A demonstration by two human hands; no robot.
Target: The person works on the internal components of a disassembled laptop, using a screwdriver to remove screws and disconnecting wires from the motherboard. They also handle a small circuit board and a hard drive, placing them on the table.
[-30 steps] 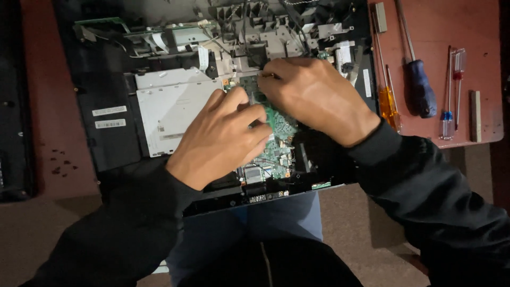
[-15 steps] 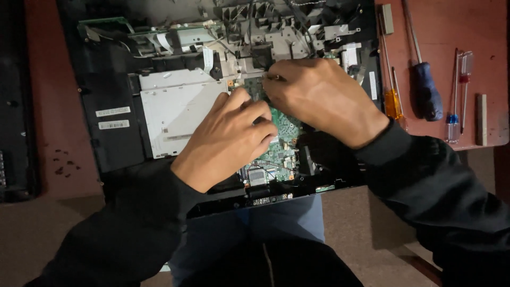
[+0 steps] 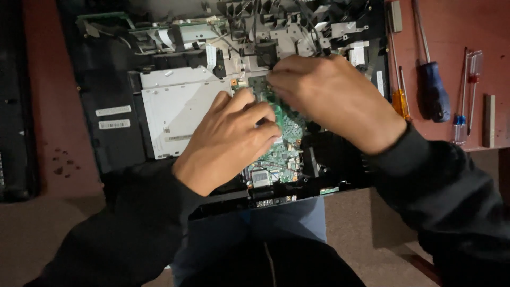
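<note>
**Desk:** What are the fingers doing?

**Photographer:** The left hand [image 3: 226,146] lies knuckles-up on the green circuit board [image 3: 284,143], its fingers [image 3: 255,114] curled and pressing down on the board's upper left part; they are closed around nothing I can see. The right hand [image 3: 334,98] comes in from the right, its fingers [image 3: 281,79] bunched and pinched at the board's top edge (whatever they pinch is hidden under the hand, so I cannot tell if they grasp a part or only touch it).

**Desk:** And where is the board?

**Photographer:** Seated in the opened black laptop chassis [image 3: 111,138], right of centre and near the front edge, partly covered by both hands. Just left of it sits a flat silver metal plate [image 3: 175,114]. Behind the hands run grey brackets, ribbon cables and black wiring [image 3: 276,26].

**Desk:** Anything beyond the chassis?

**Photographer:** The reddish-brown tabletop [image 3: 457,26] carries tools to the right: a blue-handled screwdriver [image 3: 431,87], an orange-handled screwdriver [image 3: 399,101] close beside the right hand's wrist, a slim driver with a clear blue-and-red handle [image 3: 461,114] and a small grey bar [image 3: 489,121]. A dark panel [image 3: 13,106] lies at the far left. Both arms wear black sleeves [image 3: 451,202], and blue jeans [image 3: 276,226] show below the chassis edge.
</note>
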